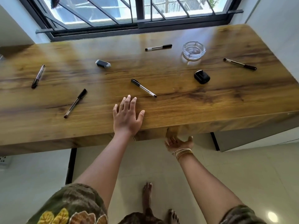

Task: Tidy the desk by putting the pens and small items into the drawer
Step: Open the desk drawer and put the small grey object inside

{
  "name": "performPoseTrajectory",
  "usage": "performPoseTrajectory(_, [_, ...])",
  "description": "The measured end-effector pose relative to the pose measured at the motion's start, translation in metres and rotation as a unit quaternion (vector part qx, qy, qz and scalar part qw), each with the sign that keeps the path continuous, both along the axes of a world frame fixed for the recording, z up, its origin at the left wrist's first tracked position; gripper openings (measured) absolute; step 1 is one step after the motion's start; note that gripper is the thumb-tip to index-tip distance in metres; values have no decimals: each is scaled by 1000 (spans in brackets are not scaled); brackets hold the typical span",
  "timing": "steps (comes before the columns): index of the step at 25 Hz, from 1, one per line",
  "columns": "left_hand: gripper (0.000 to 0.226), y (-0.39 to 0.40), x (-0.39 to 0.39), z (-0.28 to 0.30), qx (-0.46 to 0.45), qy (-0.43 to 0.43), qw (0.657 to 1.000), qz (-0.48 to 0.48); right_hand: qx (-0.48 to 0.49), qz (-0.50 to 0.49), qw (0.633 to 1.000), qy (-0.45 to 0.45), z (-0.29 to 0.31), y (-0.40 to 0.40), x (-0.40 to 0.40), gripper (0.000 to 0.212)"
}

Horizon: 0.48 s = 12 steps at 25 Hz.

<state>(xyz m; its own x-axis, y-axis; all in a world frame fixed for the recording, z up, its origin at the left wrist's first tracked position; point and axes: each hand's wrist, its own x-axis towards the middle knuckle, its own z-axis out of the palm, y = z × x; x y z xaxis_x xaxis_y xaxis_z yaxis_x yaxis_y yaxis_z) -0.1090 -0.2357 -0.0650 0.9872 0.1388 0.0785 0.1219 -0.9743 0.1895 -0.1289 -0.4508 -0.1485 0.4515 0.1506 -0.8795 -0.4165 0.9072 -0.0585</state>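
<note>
Several pens lie scattered on the wooden desk (178, 110): one at the far left (38, 76), one front left (75, 103), one in the middle (143, 88), a marker at the back (158, 47), one at the right (240, 64). A small dark lighter-like item (103, 63) and a black case (202, 77) also lie there. My left hand (126, 117) rests flat on the desk's front edge, fingers spread. My right hand (178, 142) is palm up under the desk edge, fingers curled beneath the closed drawer front (150, 135). Whether it grips the drawer front is hidden.
A glass ashtray (193, 50) stands at the back right. A barred window (137, 13) runs behind the desk. A white wall borders the right side. A black desk leg (71, 165) stands at the left, and bare feet (147, 193) are on the tiled floor.
</note>
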Motion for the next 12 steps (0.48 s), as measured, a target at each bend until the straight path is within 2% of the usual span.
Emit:
performPoseTrajectory(4, [61, 2, 2, -2, 6, -3, 1000, -1, 25, -78, 996, -19, 1, 2, 15, 67])
performPoseTrajectory(6, [61, 3, 3, -2, 5, -3, 1000, -3, 26, -95, 995, -22, -3, 4, 9, 69])
performPoseTrajectory(9, [61, 2, 2, -1, 5, 0, 1000, -5, 20, -80, 996, -39, -2, 4, 5, 74])
performPoseTrajectory(12, [60, 1, 2, 0, -6, -1, 1000, -4, 0, -80, 996, -32, -2, 2, -2, 69])
